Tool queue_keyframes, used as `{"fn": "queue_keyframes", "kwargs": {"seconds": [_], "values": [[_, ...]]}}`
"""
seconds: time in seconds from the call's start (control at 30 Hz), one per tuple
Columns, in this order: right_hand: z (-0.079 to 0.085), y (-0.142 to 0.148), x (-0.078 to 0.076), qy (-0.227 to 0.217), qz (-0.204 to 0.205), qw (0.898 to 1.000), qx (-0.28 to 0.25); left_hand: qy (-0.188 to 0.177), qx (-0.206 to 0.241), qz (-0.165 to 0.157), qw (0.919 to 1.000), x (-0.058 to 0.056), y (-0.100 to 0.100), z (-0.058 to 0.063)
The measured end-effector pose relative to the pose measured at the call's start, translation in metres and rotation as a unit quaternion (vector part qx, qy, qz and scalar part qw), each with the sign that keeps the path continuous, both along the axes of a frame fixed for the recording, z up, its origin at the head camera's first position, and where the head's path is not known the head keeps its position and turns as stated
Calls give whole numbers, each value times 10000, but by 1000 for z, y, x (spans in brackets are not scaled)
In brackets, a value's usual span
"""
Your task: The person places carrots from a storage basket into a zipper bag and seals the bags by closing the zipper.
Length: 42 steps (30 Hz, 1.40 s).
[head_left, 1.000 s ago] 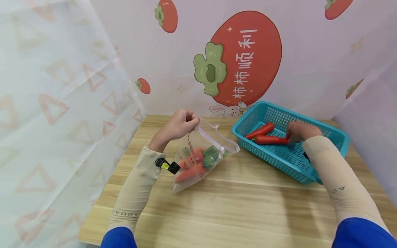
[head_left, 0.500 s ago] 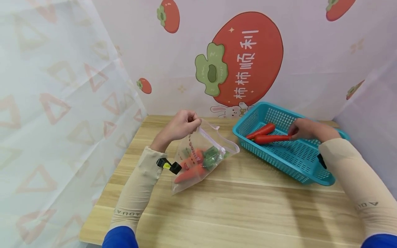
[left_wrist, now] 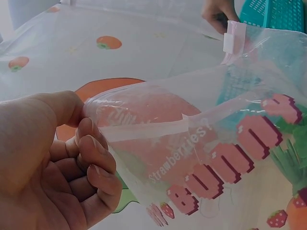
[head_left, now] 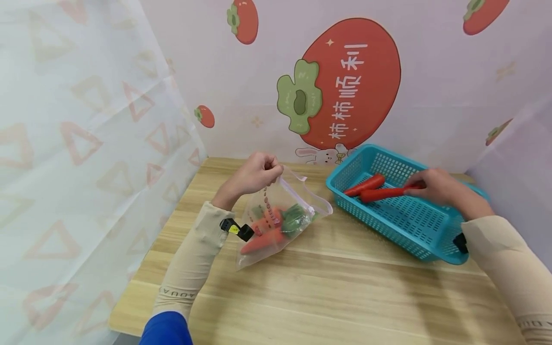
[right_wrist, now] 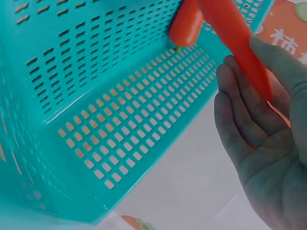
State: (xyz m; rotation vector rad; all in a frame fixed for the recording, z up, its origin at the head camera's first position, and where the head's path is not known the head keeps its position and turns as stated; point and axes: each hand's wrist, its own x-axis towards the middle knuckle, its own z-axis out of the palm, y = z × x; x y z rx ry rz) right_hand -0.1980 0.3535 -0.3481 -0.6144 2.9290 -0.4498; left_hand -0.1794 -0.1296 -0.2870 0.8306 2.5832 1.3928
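My left hand (head_left: 255,175) pinches the top corner of a clear zip bag (head_left: 265,254), which has pink lettering and a white slider. Inside the bag lie an orange-red carrot (head_left: 263,241), another orange piece and green vegetables (head_left: 294,219). In the left wrist view the thumb and forefinger grip the bag's edge, the other fingers curled beneath. Over the blue basket (head_left: 388,218), my right hand (head_left: 435,187) pinches a carrot (head_left: 383,194) by its narrow end. That carrot slants between thumb and fingers in the right wrist view. A second carrot (head_left: 365,185) lies behind it in the basket.
The basket stands at the back right of the wooden table (head_left: 302,297), close to the patterned back wall (head_left: 254,86). A white patterned sheet (head_left: 86,167) hangs along the left side.
My right hand has taken hold of a carrot's narrow end and moved right, shifting the carrot slightly the same way. The left hand keeps its pinch on the bag.
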Motion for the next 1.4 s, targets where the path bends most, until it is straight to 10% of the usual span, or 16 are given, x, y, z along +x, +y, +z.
{"fn": "queue_keyframes", "kwargs": {"seconds": [0.7, 1.4], "values": [[16, 21, 38, 776, -421, 9930, -788, 71, -18, 2, 10000, -1, 1, -2], [32, 6, 61, 306, -446, 9789, -1972, 29, -87, 11, 10000, 0, 4, -1]]}}
